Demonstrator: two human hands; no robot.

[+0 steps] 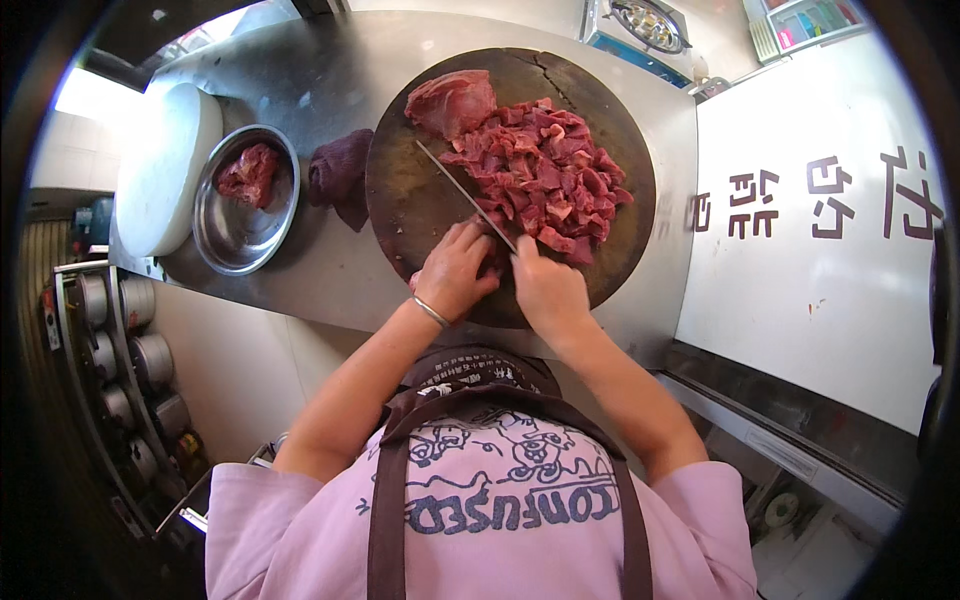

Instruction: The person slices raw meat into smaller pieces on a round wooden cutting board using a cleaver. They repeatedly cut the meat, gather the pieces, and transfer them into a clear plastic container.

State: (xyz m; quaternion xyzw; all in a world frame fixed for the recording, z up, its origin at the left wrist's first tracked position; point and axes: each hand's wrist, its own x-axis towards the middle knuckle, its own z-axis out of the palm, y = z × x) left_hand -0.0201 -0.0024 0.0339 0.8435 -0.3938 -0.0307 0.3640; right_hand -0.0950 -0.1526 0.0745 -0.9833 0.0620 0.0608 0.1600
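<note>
On a round wooden chopping block [420, 199] lies a heap of cut raw red meat [555, 172], with a larger uncut piece of meat [452, 103] at its upper left. My right hand [551, 289] is closed on the handle of a knife [466, 195], whose blade points up and to the left between the heap and my left hand. My left hand [456, 271], with a bracelet at the wrist, presses on a piece of meat [490, 264] beside the blade; the fingers and the blade hide most of that piece.
Left of the block are a dark cloth [339, 176], a steel bowl [244, 251] holding a piece of meat [250, 176], and a thick white round board [169, 172] on the steel table [322, 277]. A gas stove [646, 30] stands at the top right; a rack of tins [124, 352] is at lower left.
</note>
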